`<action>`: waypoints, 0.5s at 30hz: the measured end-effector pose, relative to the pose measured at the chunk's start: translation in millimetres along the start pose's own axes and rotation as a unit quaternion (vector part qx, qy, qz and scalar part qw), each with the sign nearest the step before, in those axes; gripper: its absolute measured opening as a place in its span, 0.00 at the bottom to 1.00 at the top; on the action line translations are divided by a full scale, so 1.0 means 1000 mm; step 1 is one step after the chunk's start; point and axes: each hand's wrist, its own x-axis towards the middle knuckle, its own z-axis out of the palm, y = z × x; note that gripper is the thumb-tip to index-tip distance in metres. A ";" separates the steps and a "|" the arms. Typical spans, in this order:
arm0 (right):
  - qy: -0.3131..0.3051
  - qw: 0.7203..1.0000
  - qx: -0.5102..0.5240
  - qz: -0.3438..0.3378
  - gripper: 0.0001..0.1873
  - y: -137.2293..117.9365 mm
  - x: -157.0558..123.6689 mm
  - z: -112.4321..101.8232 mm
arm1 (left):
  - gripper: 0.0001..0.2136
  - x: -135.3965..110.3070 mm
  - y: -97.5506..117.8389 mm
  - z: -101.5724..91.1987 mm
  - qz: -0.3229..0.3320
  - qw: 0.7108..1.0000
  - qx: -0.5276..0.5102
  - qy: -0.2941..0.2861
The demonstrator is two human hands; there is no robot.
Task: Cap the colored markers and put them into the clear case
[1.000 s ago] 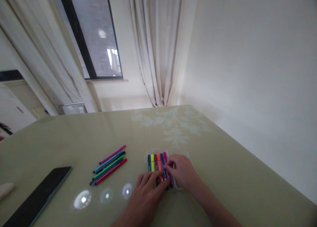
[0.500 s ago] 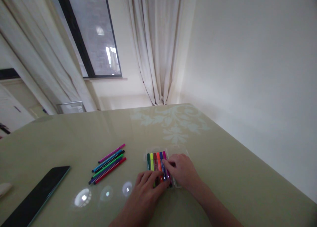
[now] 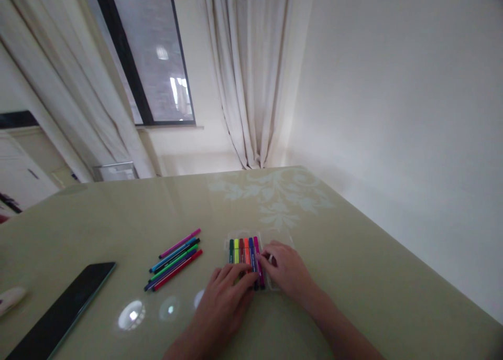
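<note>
A clear plastic marker case point(image 3: 277, 285) lies opened out on the table, its left half holding a row of several felt-tip markers point(image 3: 246, 243) in green, yellow, brown, orange, blue and magenta. My left hand point(image 3: 226, 297) grips the near left part of the case, its fingers lying across the lower ends of the markers. Over the clear right half is my right hand point(image 3: 288, 268), fingers curled, with its thumb against the magenta marker point(image 3: 258, 250) beside the case's middle edge. My fingers hide part of the case and the lower marker ends.
Left of the case, several loose markers point(image 3: 176, 265) lie side by side at a slant. A dark tablet or phone point(image 3: 65, 307) rests further left, beside a white object point(image 3: 11, 300) at the frame's edge. The table point(image 3: 353, 297) meets a white wall point(image 3: 412, 113) at right.
The marker case has shifted slightly left and away from me, with both hands moving along with it. The loose markers keep their arrangement; the view has tilted a little.
</note>
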 end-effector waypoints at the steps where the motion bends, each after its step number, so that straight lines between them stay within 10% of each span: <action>1: -0.004 1.000 0.010 -0.002 0.08 0.000 0.000 0.000 | 0.15 0.000 -0.006 -0.003 -0.016 1.000 -0.007 0.015; 9: -0.027 0.998 0.046 -0.017 0.06 0.003 -0.001 0.002 | 0.15 -0.010 -0.060 -0.035 -0.290 0.929 0.222 0.056; 15: -0.038 0.997 0.053 -0.035 0.07 0.004 -0.001 0.004 | 0.13 -0.008 -0.062 -0.032 -0.273 0.950 0.149 0.036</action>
